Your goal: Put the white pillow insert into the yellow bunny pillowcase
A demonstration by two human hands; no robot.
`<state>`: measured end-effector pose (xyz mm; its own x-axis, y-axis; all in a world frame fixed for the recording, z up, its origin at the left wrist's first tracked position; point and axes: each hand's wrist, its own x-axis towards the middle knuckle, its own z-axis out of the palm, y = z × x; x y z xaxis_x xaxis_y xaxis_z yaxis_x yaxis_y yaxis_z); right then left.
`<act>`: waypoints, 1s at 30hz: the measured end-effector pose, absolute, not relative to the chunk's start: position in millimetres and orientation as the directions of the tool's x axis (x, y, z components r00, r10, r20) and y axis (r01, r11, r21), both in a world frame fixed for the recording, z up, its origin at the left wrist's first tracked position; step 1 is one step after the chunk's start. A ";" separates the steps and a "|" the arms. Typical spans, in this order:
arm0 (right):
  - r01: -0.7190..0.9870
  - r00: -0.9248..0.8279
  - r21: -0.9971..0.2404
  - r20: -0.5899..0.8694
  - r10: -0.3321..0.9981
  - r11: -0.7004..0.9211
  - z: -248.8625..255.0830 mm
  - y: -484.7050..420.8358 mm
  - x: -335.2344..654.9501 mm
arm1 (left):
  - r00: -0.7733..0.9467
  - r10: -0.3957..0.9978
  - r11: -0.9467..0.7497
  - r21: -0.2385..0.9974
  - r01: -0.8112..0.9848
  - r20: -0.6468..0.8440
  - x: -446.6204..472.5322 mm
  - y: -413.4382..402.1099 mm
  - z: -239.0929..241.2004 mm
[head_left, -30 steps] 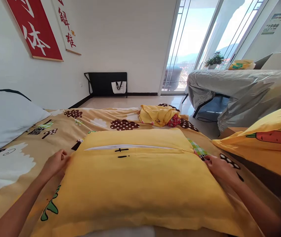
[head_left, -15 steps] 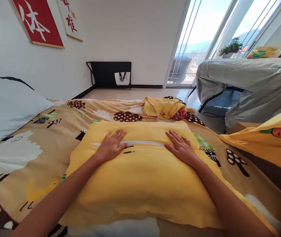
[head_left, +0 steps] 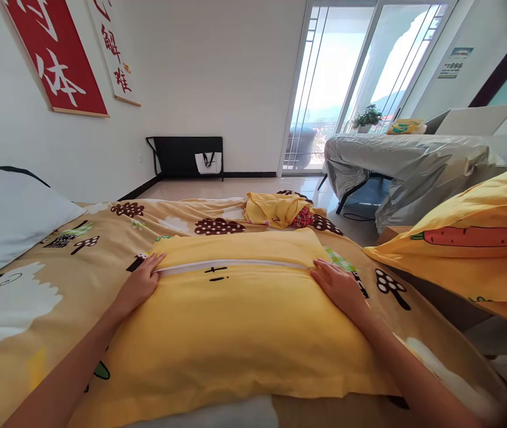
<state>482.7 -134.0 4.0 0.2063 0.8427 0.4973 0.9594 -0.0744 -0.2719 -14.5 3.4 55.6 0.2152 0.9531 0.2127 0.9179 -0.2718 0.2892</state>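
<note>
A plump yellow pillow [head_left: 235, 327] lies flat on the bed in front of me, with a white strip of its opening running across its far part. My left hand [head_left: 139, 282] rests on the pillow's left end beside that opening, fingers stretched out flat. My right hand [head_left: 340, 285] lies on the right end of the opening, fingers also flat and apart. Neither hand holds anything. The bed is covered by a tan cartoon-print sheet [head_left: 57, 267].
A white pillow [head_left: 8, 220] sits at the left. A crumpled yellow cloth [head_left: 277, 209] lies at the bed's far edge. A yellow carrot-print pillow [head_left: 471, 238] is at the right. Beyond stand a covered table [head_left: 413, 163], a black rack [head_left: 186, 156] and glass doors.
My hands moved from the pillow's sides to its top middle, then spread outward along the opening to its two ends. The camera view shifted slightly.
</note>
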 end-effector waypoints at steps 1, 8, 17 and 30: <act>0.967 0.179 -0.247 0.520 0.835 -0.053 0.9 -141.6 482.6 | 0.204 0.951 -0.267 0.285 0.920 0.234 -14.6 -0.3 58.1; 0.984 0.053 -0.171 0.514 0.856 0.041 -22.0 -187.1 492.5 | 0.059 0.933 -0.133 0.189 0.973 0.354 -20.6 -20.7 61.1; 0.990 0.028 -0.125 0.592 0.805 0.058 -20.7 -184.9 495.3 | 0.244 0.846 -0.386 0.228 0.894 0.474 -24.7 -32.7 58.6; 0.894 -0.191 -0.330 0.331 0.924 0.303 77.5 -109.6 398.0 | 0.691 0.682 -0.727 0.320 0.607 0.239 112.5 -34.0 96.8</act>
<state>398.0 -109.6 77.5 -0.1911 0.9240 0.3312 0.8941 0.3031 -0.3298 112.5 -34.0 96.8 0.6909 0.6825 0.2385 0.6075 -0.7269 0.3203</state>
